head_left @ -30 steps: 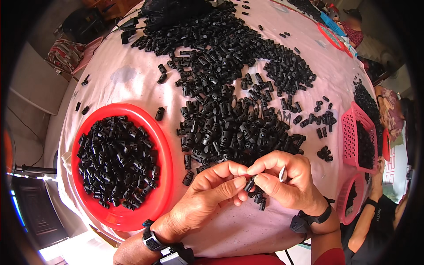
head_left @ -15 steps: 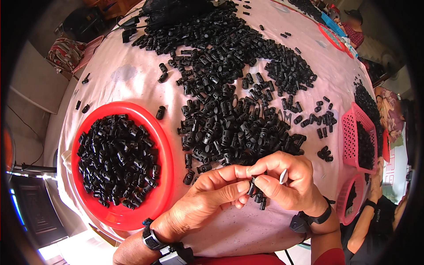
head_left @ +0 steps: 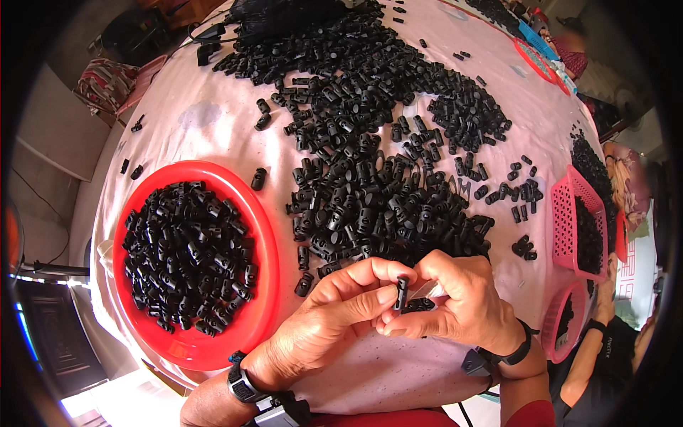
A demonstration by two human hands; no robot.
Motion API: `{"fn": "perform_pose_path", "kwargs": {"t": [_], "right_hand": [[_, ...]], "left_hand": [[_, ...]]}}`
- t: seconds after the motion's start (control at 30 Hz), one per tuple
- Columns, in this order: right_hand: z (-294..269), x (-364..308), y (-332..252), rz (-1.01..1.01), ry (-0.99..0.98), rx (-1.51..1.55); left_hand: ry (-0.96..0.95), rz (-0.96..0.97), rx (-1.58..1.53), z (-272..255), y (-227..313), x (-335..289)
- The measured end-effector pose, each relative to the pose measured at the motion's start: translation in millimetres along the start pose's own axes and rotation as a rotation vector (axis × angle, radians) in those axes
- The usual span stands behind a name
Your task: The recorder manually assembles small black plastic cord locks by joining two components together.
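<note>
Just in front of the large pile, my two hands meet over the pink cloth. My left hand (head_left: 348, 295) pinches a small black cord lock (head_left: 402, 293) upright between thumb and forefinger. Close against it, my right hand (head_left: 466, 302) is curled, its thumb reaching toward the left fingertips. More black cord locks (head_left: 418, 304) show inside the curl of the right fingers; how many is hidden. Beyond the hands spreads a big pile of black cord locks (head_left: 377, 206). To the left, a red basin (head_left: 267, 285) is filled with similar black pieces.
A pink cloth (head_left: 213, 139) covers the table. Loose pieces (head_left: 523, 191) lie right of the pile. A pink basket (head_left: 562, 220) and a round pink basket (head_left: 551, 327) stand at the right edge. Another person's arm (head_left: 587, 356) is beyond them. A black bag (head_left: 284, 18) lies far back.
My left fingers now hold one cord lock upright. The right thumb has moved down and left, and the right hand has turned, showing pieces in its curl. The red basin appears slightly shifted.
</note>
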State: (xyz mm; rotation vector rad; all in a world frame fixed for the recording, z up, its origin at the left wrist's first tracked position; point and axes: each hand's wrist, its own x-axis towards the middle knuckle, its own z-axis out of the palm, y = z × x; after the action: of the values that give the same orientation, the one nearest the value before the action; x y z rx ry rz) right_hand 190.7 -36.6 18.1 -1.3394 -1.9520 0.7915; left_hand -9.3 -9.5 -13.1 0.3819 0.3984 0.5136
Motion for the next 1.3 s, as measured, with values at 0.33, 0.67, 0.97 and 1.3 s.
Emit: {"fn": "perform_pose_path", "kwargs": {"t": [0.33,0.67,0.97,1.3], "right_hand": [[-1.3,2.8,-5.4,-0.006,-0.011,-0.093],[1.8,0.3,-4.4,0.024,0.02,-0.077],[3.0,0.9,-3.4,0.005,0.025,-0.106],[5.8,-1.2,-0.3,0.012,0.033,-0.102]], "left_hand": [[-0.009,-0.009,0.018,1.4,1.6,-0.8],[0.009,0.01,0.038,3.4,2.1,-0.6],[0.002,0.007,0.035,2.4,1.8,-0.7],[0.0,0.029,0.072,0.6,0.9,-0.2]]}}
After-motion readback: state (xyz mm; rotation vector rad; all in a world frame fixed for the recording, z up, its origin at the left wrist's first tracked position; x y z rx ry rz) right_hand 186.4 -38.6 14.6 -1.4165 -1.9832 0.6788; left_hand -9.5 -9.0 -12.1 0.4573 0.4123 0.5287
